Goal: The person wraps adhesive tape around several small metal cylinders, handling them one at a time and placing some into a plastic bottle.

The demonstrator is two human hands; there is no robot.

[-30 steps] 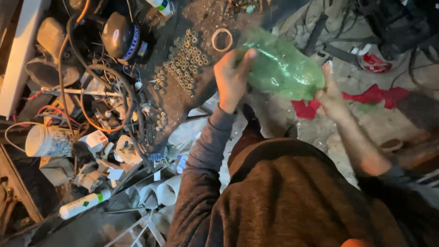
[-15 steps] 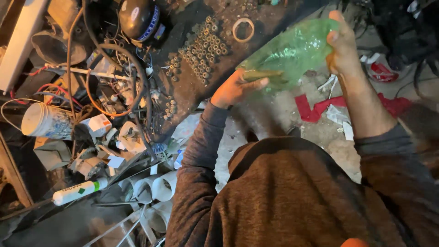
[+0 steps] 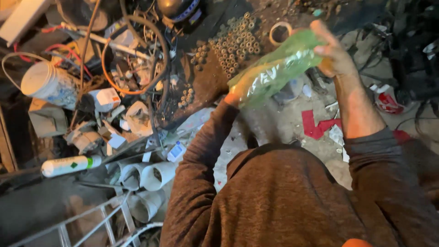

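Since a moment ago my left hand (image 3: 232, 98) is sliding under the green plastic bag (image 3: 274, 68), mostly hidden, so I cannot tell its grip. My right hand (image 3: 336, 52) is pinching the bag's top, holding it up over the cluttered bench (image 3: 215, 77) with metal rings (image 3: 238, 43), cables (image 3: 137, 55) and white pipes (image 3: 153, 176). Nothing shows going into the bag yet.

Single view: head-worn camera, looking steeply down over the wearer's own chest and brown knitted sweater (image 3: 292, 201), which fills the lower right of the frame at close range. Both forearms reach up toward the top centre. Cluttered ground lies farther off, across the left half and upper edge. No second view overlaps it.
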